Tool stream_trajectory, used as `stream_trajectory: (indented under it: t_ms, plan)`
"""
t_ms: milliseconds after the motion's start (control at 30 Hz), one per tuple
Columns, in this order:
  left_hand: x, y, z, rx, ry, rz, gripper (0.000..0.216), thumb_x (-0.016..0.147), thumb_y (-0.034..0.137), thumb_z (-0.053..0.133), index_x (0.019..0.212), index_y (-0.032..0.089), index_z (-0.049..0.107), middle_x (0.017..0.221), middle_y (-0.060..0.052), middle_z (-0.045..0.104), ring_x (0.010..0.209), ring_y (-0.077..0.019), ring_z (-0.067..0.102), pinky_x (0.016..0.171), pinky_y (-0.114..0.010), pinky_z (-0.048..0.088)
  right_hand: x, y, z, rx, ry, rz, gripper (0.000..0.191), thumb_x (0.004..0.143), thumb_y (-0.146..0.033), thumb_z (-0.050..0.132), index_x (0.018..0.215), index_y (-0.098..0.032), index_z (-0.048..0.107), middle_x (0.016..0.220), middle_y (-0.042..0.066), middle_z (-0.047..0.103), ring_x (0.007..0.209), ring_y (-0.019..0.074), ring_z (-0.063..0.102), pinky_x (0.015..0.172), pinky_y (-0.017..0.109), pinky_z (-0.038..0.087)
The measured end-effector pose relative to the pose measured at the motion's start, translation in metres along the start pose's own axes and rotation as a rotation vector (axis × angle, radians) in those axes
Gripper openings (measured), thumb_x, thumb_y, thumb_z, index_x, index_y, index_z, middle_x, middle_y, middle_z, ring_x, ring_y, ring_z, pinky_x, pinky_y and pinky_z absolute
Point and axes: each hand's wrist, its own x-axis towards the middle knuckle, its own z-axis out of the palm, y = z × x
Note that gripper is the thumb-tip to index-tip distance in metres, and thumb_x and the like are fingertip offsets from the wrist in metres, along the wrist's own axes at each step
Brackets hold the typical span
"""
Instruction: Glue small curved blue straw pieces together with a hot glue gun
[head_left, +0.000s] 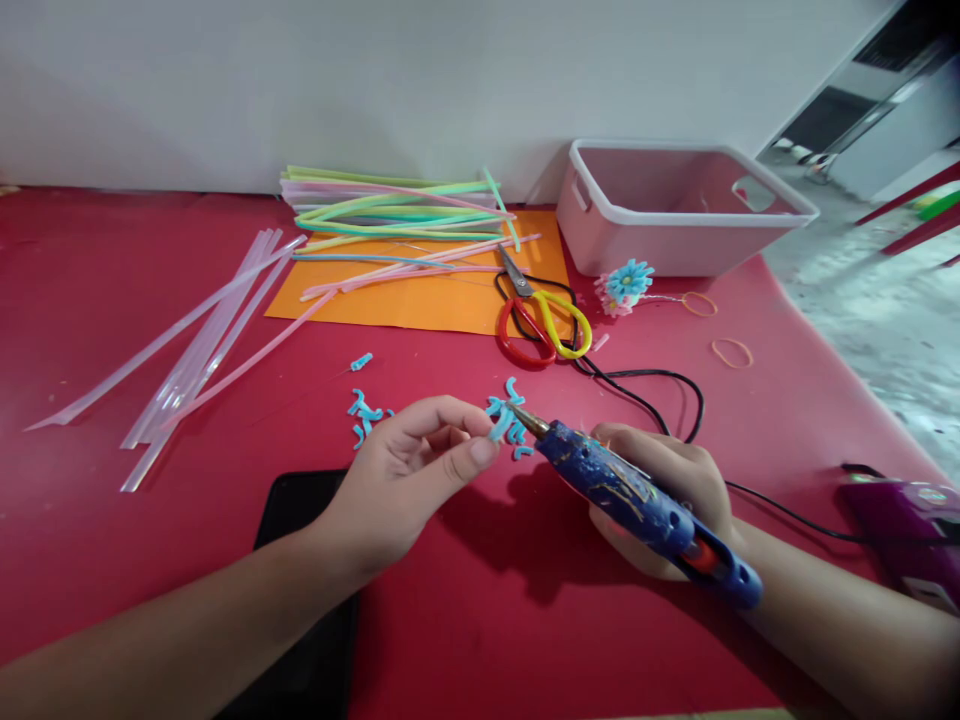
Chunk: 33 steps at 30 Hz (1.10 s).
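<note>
Pinching a small blue piece (499, 426) between thumb and forefinger, the left hand (405, 480) holds it just beside the nozzle (531, 419) of a blue glue gun (622, 485), which the right hand (694, 475) grips with curled fingers. At the back right stands an open-topped pink bin (660, 245), its floor hidden by the near wall.

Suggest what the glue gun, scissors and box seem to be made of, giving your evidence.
Glue gun: probably hard plastic, blue and scuffed, with smears on its body; the brownish tip looks metal.
Scissors: grey blades, apparently metal; smooth red and yellow handles, perhaps plastic-coated.
Box: likely plastic, with smooth pink walls and rounded pale rim.
</note>
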Motion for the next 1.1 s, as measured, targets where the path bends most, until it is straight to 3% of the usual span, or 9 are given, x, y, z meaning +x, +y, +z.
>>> stream_trajectory:
  t_ms: [533,1100]
  plan:
    - [0.0004,-0.0008,0.0007,-0.095,-0.009,0.001,0.013,0.076,0.031,0.085,0.080,0.024,0.075,0.067,0.006,0.060,0.057,-0.0046,0.050,0.057,-0.018,0.037,-0.0025,0.0039,0.0043,0.003,0.015,-0.037,0.009,0.089,-0.027,0.058,0.097,-0.024,0.054,0.063,-0.001,0.053,0.047,0.0125,0.044,0.044,0.027,0.038]
    - [-0.0007,0.0020,-0.0011,-0.145,-0.018,-0.074,0.019,0.074,0.034,0.086,0.077,0.022,0.071,0.069,0.005,0.059,0.057,-0.0051,0.048,0.057,-0.018,0.037,-0.0012,0.0042,0.0028,0.037,-0.026,-0.034,0.009,0.087,-0.024,0.059,0.095,-0.025,0.054,0.068,0.001,0.058,0.053,0.0147,0.053,0.048,0.027,0.043]
